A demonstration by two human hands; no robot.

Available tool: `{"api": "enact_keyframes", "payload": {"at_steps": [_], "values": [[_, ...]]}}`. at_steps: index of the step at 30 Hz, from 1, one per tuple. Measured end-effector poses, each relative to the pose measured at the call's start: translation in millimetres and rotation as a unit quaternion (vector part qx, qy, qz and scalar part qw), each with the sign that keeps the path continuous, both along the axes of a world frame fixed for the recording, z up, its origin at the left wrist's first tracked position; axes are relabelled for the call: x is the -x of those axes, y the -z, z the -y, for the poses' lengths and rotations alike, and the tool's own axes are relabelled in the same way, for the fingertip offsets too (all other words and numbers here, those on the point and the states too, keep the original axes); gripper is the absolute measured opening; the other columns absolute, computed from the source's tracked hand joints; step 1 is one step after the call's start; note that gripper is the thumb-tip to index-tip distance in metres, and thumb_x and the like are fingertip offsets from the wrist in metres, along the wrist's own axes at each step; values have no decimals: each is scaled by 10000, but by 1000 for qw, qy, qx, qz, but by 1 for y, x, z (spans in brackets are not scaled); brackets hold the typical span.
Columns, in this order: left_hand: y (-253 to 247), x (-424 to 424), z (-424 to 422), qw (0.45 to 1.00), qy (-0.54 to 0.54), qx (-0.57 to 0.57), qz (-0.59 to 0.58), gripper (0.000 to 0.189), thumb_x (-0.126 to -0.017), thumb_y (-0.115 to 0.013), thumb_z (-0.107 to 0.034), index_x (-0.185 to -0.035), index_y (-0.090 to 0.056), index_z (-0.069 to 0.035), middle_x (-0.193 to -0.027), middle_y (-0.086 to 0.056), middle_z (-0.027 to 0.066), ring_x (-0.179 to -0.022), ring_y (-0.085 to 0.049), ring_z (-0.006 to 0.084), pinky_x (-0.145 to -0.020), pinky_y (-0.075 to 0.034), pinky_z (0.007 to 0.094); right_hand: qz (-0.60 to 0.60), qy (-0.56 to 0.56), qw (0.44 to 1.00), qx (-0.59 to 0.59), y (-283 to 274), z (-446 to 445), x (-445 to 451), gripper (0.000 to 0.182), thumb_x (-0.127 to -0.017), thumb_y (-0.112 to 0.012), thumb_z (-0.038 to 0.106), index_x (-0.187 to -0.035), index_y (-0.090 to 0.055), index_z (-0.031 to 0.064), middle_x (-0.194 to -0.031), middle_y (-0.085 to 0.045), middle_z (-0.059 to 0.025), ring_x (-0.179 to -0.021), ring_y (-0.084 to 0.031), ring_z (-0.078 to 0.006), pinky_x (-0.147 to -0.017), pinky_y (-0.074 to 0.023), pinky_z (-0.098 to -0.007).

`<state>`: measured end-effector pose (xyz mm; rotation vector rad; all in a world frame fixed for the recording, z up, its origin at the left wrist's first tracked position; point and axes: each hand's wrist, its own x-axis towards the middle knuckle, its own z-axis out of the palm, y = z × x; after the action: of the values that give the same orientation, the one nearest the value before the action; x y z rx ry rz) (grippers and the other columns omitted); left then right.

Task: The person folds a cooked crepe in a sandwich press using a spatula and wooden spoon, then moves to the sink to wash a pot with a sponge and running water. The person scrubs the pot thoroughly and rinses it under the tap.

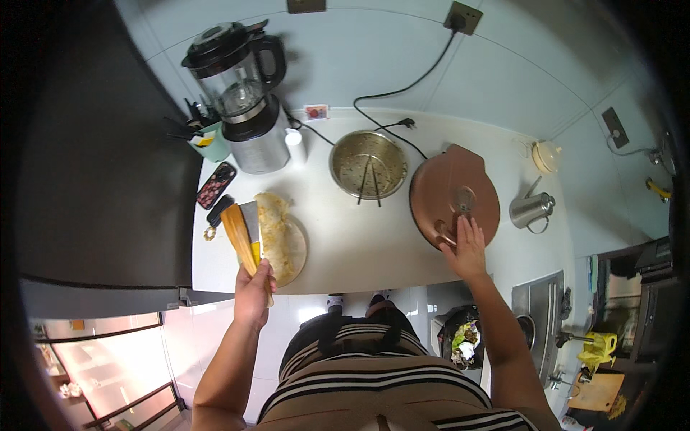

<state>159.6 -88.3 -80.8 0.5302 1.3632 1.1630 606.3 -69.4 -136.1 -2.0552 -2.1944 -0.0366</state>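
Note:
My left hand (pixel 254 288) holds a wooden spatula (pixel 235 226) and, alongside it, a metal scraper (pixel 250 218) with a yellow handle. Just right of these tools, a long folded flatbread (pixel 273 234) lies on a round board (pixel 298 250) near the counter's front edge. On the right, a closed brown electric griddle (pixel 436 188) stands on the counter. My right hand (pixel 468 250) is at the front of its lid, fingers extended and thumb beside the lid handle (pixel 445 231). Whether the palm presses on the lid I cannot tell.
A steel pot (pixel 345 175) with cooking tongs (pixel 370 175) in it stands mid-counter. Left are a blender (pixel 253 134), a utensil cup (pixel 216 146) and a phone (pixel 216 185). A steel oil pot (pixel 528 210) stands right. The black cord (pixel 399 91) reaches a wall socket.

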Motion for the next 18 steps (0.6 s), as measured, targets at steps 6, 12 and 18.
{"api": "enact_keyframes", "payload": {"at_steps": [6,12,18], "values": [[29,24,20,984,-25,38,-174,160,-898,-547,-185,-915,-459,-52,-612,-474,11,-484,-456,86,-417,-371,230,-28,-30,999,-23,3,-1,2,728,-784,-603,413,-1342,-360,13,-1360,-372,-183,-1264,-302,-401,-1044,-224,-500],[67,76,34,805,124,84,-574,270,-755,-584,-160,-971,-501,-20,-840,-622,195,-760,-613,345,-675,-492,424,-23,-54,997,-47,1,2,-1,669,-764,-633,367,-1286,-430,2,-1298,-434,-182,-1212,-354,-406,-1004,-285,-502],[69,97,11,731,230,119,-632,319,-719,-582,-135,-1031,-545,-83,-901,-635,171,-849,-617,331,-738,-500,419,-20,-63,997,-39,2,1,0,662,-754,-647,357,-1270,-440,-2,-1278,-444,-179,-1202,-362,-397,-1005,-288,-490]]}}
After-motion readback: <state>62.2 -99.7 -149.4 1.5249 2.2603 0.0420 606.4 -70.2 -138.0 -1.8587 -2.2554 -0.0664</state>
